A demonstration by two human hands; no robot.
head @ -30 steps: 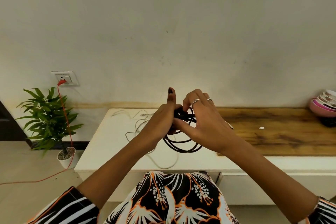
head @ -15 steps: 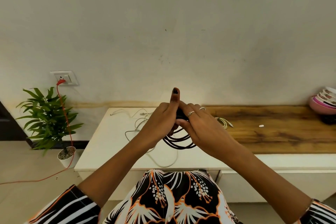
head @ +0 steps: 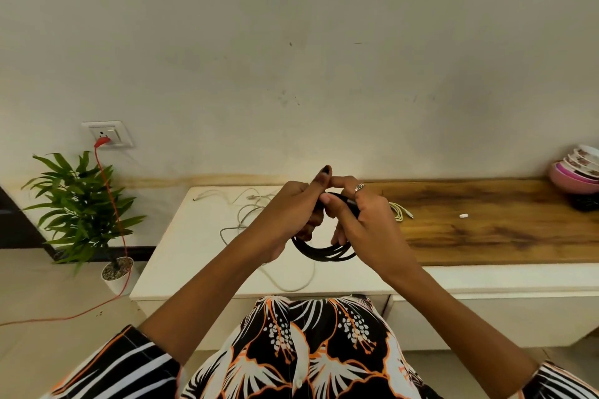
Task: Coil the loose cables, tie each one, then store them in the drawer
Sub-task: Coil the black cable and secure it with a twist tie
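Held above the white cabinet top (head: 201,236) — a coiled black cable (head: 324,251), gripped at its top by the left hand (head: 288,214) and pinched by the right hand (head: 363,220) — loops hanging below.

bare wood top (head: 486,236) right of the hands, loose white cables (head: 246,214) strewn left, bowls (head: 577,172) far right
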